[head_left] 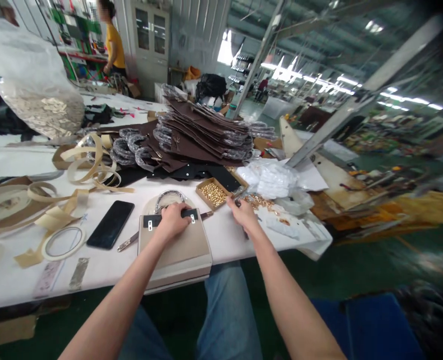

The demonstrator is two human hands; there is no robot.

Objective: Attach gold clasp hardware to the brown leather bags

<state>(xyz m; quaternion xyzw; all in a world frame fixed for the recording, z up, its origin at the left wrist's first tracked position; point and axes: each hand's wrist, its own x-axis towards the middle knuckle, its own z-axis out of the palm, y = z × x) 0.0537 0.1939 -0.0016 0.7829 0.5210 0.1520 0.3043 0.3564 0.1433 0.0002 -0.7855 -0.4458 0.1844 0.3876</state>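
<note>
Well to the left of the person's left hand (pixel 174 220), and beyond it, a clear plastic bag (pixel 43 107) full of small pale pieces stands on the white-covered table (pixel 229 240). Nearer to that hand on the same side lies a flat white ring-shaped roll of tape (pixel 63 243), with loose curls of tan ribbon-like strip (pixel 89 160) behind it. Next comes a black rectangular smartphone (pixel 111 225), and far past it a person in a yellow top (pixel 115 47). Just left of the left hand, a slim patterned metallic piece (pixel 128 242) pokes out beside a beige rectangular panel (pixel 181 252), which lies directly under that hand at the table's near edge. The left hand presses down with fingers loosely spread over a black strip (pixel 157 220) with two white-outlined slots, along the panel's far edge. Right behind its fingers is a curved handle wrapped in clear plastic (pixel 170 193), and farther back a tall stack of dark brown sheet-like pieces (pixel 194 130). Between the hands, slightly beyond them, sits a small brown cardboard box (pixel 205 200) of shiny gold-coloured pieces. The right hand (pixel 243 214) is beside it, fingers curled near a dark metal object (pixel 239 202); whether they pinch it I cannot tell. Loose gold-coloured bits (pixel 261 202) lie just right of that hand, a white plastic-wrapped bundle (pixel 270 177) behind them
</note>
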